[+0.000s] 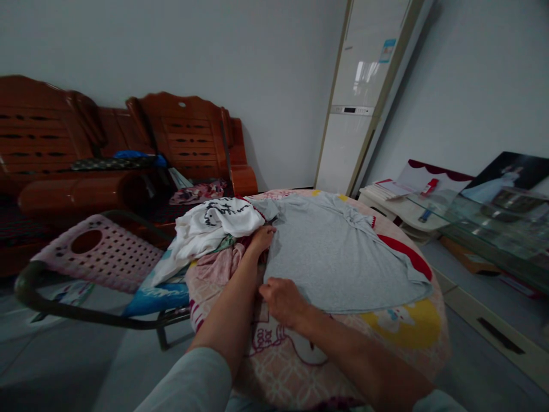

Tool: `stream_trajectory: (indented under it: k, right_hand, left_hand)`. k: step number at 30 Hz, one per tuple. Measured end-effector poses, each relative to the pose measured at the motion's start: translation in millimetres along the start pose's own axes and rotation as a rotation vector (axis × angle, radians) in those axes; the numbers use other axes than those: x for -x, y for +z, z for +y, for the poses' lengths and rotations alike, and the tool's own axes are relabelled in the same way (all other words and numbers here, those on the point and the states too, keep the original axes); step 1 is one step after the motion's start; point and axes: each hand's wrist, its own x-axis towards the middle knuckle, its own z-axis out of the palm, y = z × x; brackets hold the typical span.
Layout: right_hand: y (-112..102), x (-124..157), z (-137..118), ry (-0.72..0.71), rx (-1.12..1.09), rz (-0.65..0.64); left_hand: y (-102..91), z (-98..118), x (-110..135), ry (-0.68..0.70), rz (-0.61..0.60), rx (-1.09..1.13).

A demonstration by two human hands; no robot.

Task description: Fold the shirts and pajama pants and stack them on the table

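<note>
A light grey T-shirt (pixel 326 252) lies spread over a round table with a patterned pink cloth (pixel 291 383). My right hand (pixel 283 300) is closed on the shirt's near left corner, fingers pinched at the hem. Farther up the same left edge, my left hand (pixel 262 239) grips the fabric, its fingertips partly hidden. Against the left hand rests a heap of clothes, with a white garment with black lettering (pixel 223 214) on top and a dusty pink garment (pixel 219 264) below it. Red fabric (pixel 407 254) shows past the shirt's right side.
Left of the table stands a pink woven chair (pixel 107 252) with a metal frame, and a blue printed cloth (pixel 160 294) beside it. Wooden seats (pixel 184 137) line the wall. A tall white air conditioner (pixel 354 114) fills the corner; a glass-topped stand (pixel 484 217) is at right.
</note>
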Motion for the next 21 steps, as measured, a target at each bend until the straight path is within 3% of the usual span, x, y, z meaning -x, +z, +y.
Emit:
stream_trajectory:
  k: [2, 4, 8, 13, 21]
  right_hand:
    - [-7, 9, 25, 0.022, -0.180, 0.062]
    - [-11, 22, 48, 0.081, -0.379, 0.214]
    - [-6, 42, 78, 0.207, -0.655, 0.362]
    - [10, 44, 86, 0.341, -0.809, 0.389]
    - [9, 41, 85, 0.348, -0.870, 0.389]
  left_hand:
    - [2.7, -2, -1, 0.007, 0.012, 0.014]
    - [6.8, -3, -4, -0.011, 0.015, 0.024]
    - [16.7, -2, -15, -0.013, 0.045, 0.070]
    - [24.7, 7, -41, 0.005, 0.052, 0.089]
    - [22.9, 15, -85, -0.045, 0.157, 0.324]
